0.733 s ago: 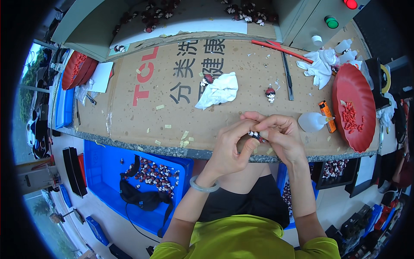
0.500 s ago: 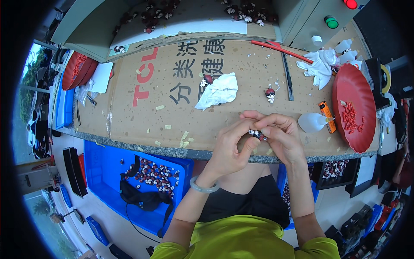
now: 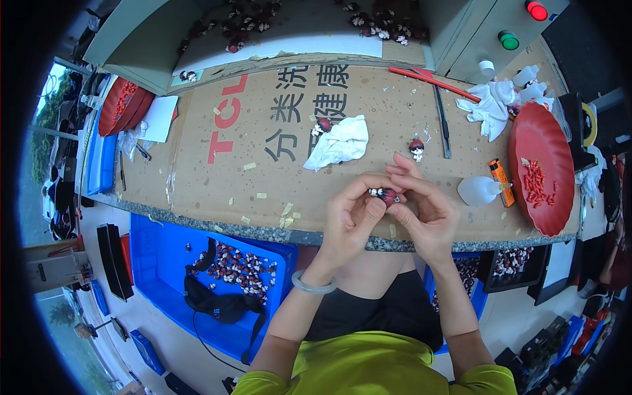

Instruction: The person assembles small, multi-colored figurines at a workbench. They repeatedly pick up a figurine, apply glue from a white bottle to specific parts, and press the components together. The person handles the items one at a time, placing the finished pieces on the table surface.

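Note:
A small figurine with a dark red head and a white-and-black body lies sideways between my hands, just above the table's front edge. My left hand pinches it between thumb and curled fingers. At the head end, my right hand has its thumb and fingertips against it; the fingers partly hide that contact. Beyond my hands, another dark red-headed figurine is on the cardboard. A third figurine lies against a crumpled white cloth. Right of my hands is a white squeeze bottle.
A red scalloped tray with small red pieces stands at the right, beside an orange box. A black tool and red rod lie farther back. Below the table's left part sits a blue bin with many figurines.
The figurine has turned in my fingers, its head now pointing right and more of it showing. My right hand's fingers have loosened and spread upward a little. The view has shifted slightly.

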`<move>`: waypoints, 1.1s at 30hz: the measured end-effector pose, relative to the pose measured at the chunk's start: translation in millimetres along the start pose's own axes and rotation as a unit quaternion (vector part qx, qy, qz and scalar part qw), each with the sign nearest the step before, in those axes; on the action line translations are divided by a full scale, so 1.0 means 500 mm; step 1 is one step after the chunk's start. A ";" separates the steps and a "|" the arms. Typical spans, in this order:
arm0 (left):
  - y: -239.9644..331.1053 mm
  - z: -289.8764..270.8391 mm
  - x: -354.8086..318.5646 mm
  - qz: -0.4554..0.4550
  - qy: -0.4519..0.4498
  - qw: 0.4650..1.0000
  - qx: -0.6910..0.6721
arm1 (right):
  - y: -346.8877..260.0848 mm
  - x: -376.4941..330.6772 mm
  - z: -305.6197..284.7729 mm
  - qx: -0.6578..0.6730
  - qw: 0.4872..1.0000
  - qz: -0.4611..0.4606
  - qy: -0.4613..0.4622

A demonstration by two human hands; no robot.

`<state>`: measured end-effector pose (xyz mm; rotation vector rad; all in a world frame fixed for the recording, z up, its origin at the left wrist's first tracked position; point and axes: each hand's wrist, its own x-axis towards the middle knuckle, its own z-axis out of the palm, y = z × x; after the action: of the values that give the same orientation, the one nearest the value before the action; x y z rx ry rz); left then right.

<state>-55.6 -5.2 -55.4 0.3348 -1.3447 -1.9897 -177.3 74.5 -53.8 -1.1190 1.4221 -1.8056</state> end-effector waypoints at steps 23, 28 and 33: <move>-0.011 0.021 -0.001 0.065 0.121 0.987 0.085 | -0.014 -0.018 0.000 0.032 0.996 0.066 0.054; -0.021 0.019 -0.002 0.105 0.156 0.954 0.232 | 0.003 -0.015 -0.003 -0.069 0.997 -0.029 0.026; -0.018 0.022 -0.002 0.113 0.171 0.922 0.327 | 0.003 -0.016 0.007 -0.036 0.994 0.060 0.090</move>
<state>-65.1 5.2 -58.9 0.7565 -1.6886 -1.1749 -170.7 79.0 -57.2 -0.9025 1.6332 -1.8188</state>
